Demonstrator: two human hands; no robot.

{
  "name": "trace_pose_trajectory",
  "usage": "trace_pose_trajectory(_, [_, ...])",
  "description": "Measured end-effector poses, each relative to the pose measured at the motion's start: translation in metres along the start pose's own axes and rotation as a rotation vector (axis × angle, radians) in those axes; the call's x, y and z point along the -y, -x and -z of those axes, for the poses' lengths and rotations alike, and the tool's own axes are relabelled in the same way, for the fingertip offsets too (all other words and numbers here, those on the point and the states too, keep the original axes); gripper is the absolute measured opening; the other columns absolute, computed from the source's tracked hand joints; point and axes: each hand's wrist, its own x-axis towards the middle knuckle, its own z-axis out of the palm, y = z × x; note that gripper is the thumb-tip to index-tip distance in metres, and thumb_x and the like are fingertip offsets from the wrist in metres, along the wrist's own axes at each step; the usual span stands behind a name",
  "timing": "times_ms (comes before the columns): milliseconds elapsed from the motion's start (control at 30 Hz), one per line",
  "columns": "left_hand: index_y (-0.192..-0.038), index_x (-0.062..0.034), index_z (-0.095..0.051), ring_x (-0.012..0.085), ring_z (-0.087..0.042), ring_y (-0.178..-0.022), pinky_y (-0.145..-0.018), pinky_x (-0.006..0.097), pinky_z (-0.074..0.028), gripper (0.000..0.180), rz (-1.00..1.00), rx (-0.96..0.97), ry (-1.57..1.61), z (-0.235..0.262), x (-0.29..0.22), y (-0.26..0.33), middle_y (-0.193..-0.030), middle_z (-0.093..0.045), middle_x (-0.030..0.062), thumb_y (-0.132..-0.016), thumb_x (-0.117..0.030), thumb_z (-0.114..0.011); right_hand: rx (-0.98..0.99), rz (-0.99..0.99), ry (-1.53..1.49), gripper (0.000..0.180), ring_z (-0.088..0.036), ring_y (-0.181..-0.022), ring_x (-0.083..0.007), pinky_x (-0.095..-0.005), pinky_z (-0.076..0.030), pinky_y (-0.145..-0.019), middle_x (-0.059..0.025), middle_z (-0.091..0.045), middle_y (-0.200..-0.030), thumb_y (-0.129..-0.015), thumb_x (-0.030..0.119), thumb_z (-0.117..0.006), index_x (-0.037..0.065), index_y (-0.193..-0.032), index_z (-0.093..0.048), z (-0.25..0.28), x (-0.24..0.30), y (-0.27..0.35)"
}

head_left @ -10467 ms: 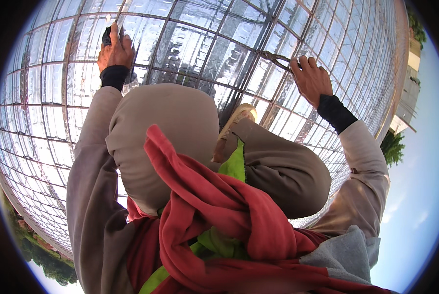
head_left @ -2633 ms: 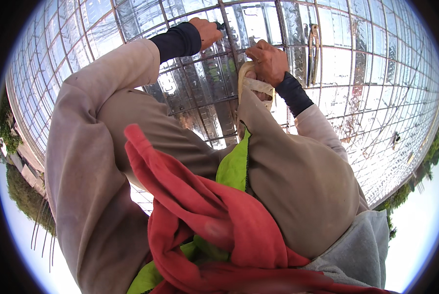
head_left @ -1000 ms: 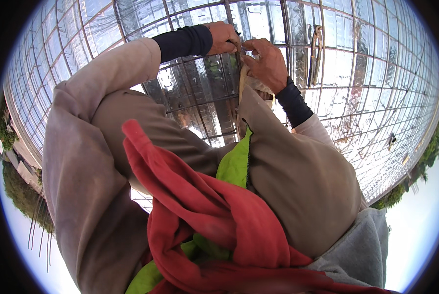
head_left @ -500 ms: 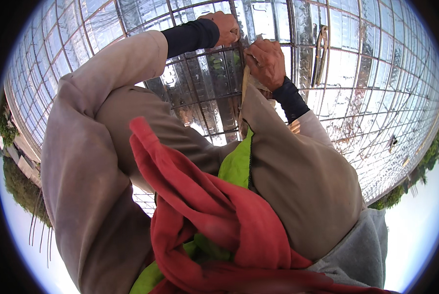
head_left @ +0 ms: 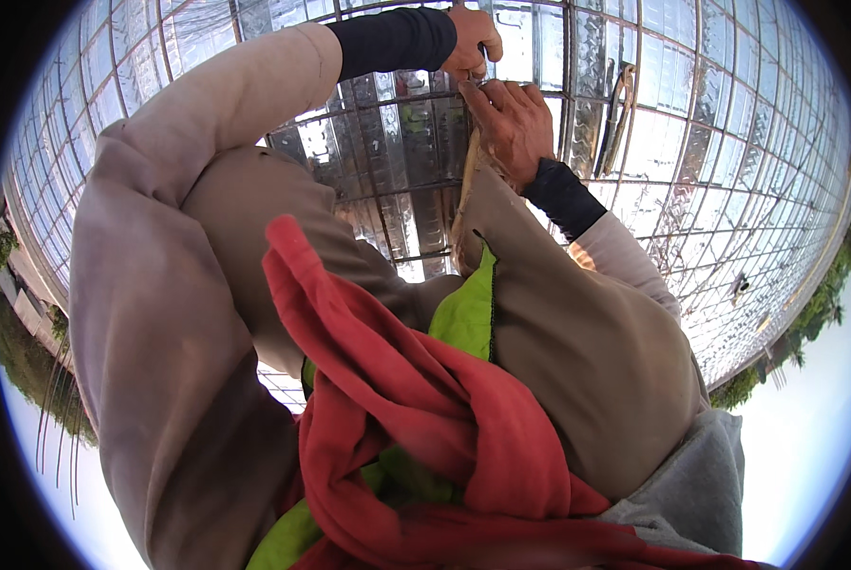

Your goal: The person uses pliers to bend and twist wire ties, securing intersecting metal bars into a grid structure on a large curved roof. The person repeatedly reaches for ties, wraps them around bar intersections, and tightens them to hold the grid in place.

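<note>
My left hand [head_left: 474,43] is closed in a pinch over a crossing of the rebar mesh [head_left: 397,99], reaching in from the far side of my bent knee. Just below it, my right hand [head_left: 515,128] has its fingers curled over, thumb side toward the same crossing. The fingertips of both hands nearly meet. Anything small between them is too hidden to make out. To the right of my right hand, a pair of long-handled pincers [head_left: 615,119] rests on the mesh, apart from both hands.
Shiny ribbed metal sheeting [head_left: 666,66] lies under the bars and curves off to both sides. A red cloth [head_left: 425,380] hangs in front of my body, over my brown-clad legs [head_left: 587,323]. Several thin rods [head_left: 59,418] and greenery [head_left: 796,347] show beyond the edges.
My left hand has shifted right and slightly up, its wrist turned, to just above the right hand. The right hand's fingers have moved to the left, against the same crossing.
</note>
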Motion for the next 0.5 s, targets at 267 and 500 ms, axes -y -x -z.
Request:
trace_pose_trajectory(267, [-0.117, 0.0053, -0.072, 0.0280, -0.075, -0.082, -0.075, 0.040, -0.060, 0.038, -0.251, -0.401, -0.469, 0.089, 0.068, 0.029, -0.098, -0.077, 0.0214, -0.091, -0.021, -0.065, 0.265, 0.261, 0.193, 0.040, -0.058, -0.091, -0.0239, -0.0384, -0.044, -0.075, -0.0054, -0.056, -0.108, -0.076, 0.015, -0.073, 0.007, -0.114, -0.068, 0.009, -0.006, -0.022])
trace_pose_trajectory(500, [-0.118, 0.0035, -0.071, 0.0340, -0.072, -0.096, -0.086, 0.043, -0.056, 0.035, 0.111, -0.806, -0.266, 0.084, 0.075, 0.111, -0.103, -0.075, 0.0184, -0.095, -0.021, -0.059, 0.485, -0.132, 0.203, 0.018, -0.073, -0.072, -0.0351, -0.0456, -0.057, -0.062, -0.0203, -0.073, -0.086, -0.086, 0.020, -0.069, 0.004, -0.090, -0.075, 0.006, 0.010, -0.054])
